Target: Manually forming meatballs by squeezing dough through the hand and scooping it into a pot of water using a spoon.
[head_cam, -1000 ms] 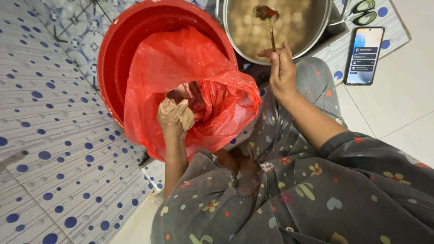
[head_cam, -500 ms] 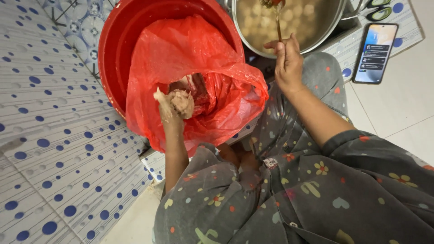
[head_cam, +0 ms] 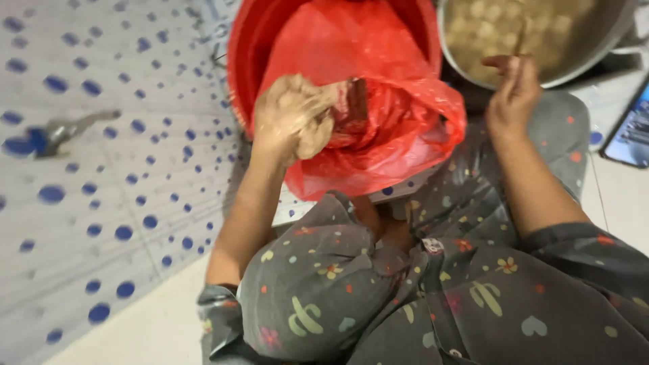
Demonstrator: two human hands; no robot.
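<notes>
A paste-coated left hand clenches a lump of pale paste over the red bag lining a red tub. The right hand pinches a thin utensil at the pot of pale balls. Squeezing evenly and keeping the lump above the bag should limit drips. Blue-dotted sheeting covers the floor; a phone lies nearby.

Both hands raised — left clenched, right pinching.
</notes>
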